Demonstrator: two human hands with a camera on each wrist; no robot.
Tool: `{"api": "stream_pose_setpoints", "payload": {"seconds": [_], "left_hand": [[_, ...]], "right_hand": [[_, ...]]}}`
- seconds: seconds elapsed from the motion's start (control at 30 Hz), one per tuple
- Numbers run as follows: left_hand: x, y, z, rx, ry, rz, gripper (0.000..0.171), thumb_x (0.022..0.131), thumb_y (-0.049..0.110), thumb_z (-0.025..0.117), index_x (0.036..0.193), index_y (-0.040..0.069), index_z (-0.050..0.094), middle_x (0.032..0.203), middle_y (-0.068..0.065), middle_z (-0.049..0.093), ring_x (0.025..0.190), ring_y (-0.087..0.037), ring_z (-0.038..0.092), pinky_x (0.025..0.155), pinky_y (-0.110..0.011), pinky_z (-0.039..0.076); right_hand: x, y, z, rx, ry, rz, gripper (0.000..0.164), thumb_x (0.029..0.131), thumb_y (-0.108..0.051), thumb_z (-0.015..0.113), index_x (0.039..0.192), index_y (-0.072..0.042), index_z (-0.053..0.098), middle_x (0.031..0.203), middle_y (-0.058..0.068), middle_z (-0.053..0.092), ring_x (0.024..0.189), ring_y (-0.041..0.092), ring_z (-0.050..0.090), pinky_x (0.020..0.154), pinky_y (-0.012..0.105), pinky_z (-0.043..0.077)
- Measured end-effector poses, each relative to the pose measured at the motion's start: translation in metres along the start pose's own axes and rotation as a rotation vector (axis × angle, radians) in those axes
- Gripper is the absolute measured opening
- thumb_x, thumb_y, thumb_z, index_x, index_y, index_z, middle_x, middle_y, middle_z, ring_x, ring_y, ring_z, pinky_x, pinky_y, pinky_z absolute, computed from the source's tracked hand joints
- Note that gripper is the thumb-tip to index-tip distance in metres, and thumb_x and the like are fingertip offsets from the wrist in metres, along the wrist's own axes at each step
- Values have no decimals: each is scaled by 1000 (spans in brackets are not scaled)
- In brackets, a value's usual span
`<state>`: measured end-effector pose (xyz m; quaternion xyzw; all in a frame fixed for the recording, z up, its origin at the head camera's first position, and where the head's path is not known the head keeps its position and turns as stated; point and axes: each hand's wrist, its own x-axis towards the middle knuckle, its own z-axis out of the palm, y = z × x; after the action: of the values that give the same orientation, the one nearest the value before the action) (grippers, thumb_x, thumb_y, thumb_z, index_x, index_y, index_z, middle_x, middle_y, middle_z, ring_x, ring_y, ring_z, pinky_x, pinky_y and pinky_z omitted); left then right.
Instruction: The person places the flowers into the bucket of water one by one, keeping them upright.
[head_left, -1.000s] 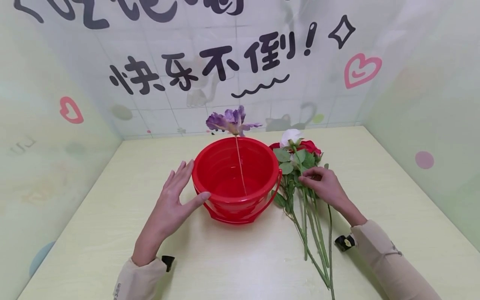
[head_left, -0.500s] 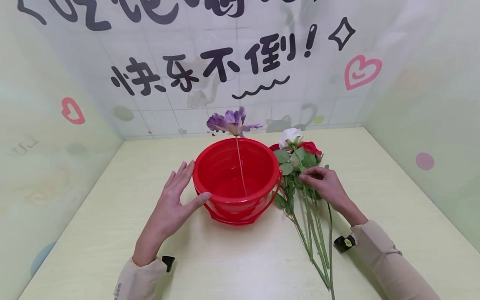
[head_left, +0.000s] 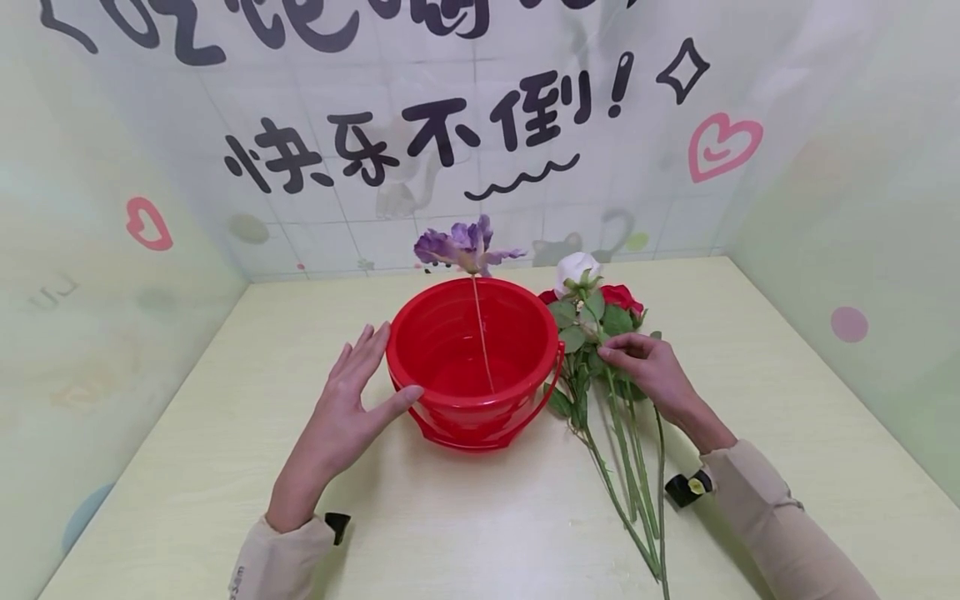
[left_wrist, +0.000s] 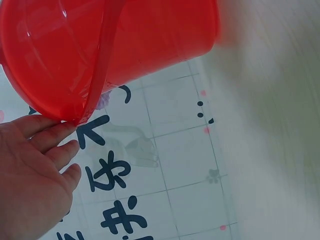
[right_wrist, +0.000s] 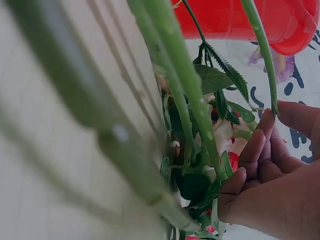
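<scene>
A red bucket [head_left: 465, 421] stands on the table with a purple iris [head_left: 459, 247] upright in it, its thin stem reaching down inside. My left hand [head_left: 337, 425] rests against the bucket's left side, fingers straight and thumb spread at the front of the rim; in the left wrist view, fingertips touch the rim. On the bucket's right lies a bunch of long-stemmed flowers, with a white rose [head_left: 576, 272] on top and red roses [head_left: 621, 300] under it. My right hand [head_left: 654, 373] pinches the white rose's green stem [right_wrist: 264, 52] between thumb and fingertips.
Green leaves [head_left: 573, 337] crowd around the flower heads, and several stems [head_left: 641, 475] run toward the table's front. The bucket's handle [head_left: 551, 387] hangs down on its right. A printed wall sheet [head_left: 345, 217] closes off the back of the table [head_left: 225, 467].
The white rose's head has shifted slightly left and up, while the lower end of its stem has swung right. My left hand and the bucket have stayed put.
</scene>
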<state>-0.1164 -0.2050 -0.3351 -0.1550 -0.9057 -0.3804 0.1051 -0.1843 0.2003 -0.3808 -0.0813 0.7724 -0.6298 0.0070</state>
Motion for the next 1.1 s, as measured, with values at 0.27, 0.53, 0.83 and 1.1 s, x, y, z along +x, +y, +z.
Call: {"api": "stream_pose_setpoints", "payload": {"seconds": [0.27, 0.53, 0.83, 1.1], "left_hand": [[0, 1, 0, 2, 1, -8, 86, 94, 44, 73, 164, 16, 31, 168, -6, 31, 157, -28, 14, 124, -59, 12], [-1, 2, 0, 6, 5, -6, 86, 94, 45, 74, 164, 16, 32, 167, -8, 32, 157, -30, 15, 124, -61, 12], [-2, 1, 0, 5, 12, 2, 85, 94, 45, 73, 164, 15, 33, 167, -7, 33, 157, -30, 15, 124, -60, 11], [-3, 2, 0, 3, 9, -8, 86, 94, 46, 73, 164, 16, 33, 167, -8, 32, 157, -31, 15, 123, -61, 13]], "right_hand": [[-1, -10, 1, 37, -2, -43, 19, 102, -8, 65, 110, 9, 67, 94, -1, 71, 89, 11, 63, 82, 26, 54], [2, -27, 2, 120, 34, -113, 15, 102, -8, 66, 107, 6, 68, 93, -3, 70, 91, 13, 63, 81, 24, 53], [7, -57, 4, 162, 65, -208, 15, 102, -10, 67, 108, 4, 67, 95, -3, 71, 90, 11, 63, 86, 24, 53], [16, -100, 14, 307, 97, -289, 8, 102, -3, 64, 101, -7, 71, 91, 0, 69, 85, 13, 61, 79, 22, 53]]}}
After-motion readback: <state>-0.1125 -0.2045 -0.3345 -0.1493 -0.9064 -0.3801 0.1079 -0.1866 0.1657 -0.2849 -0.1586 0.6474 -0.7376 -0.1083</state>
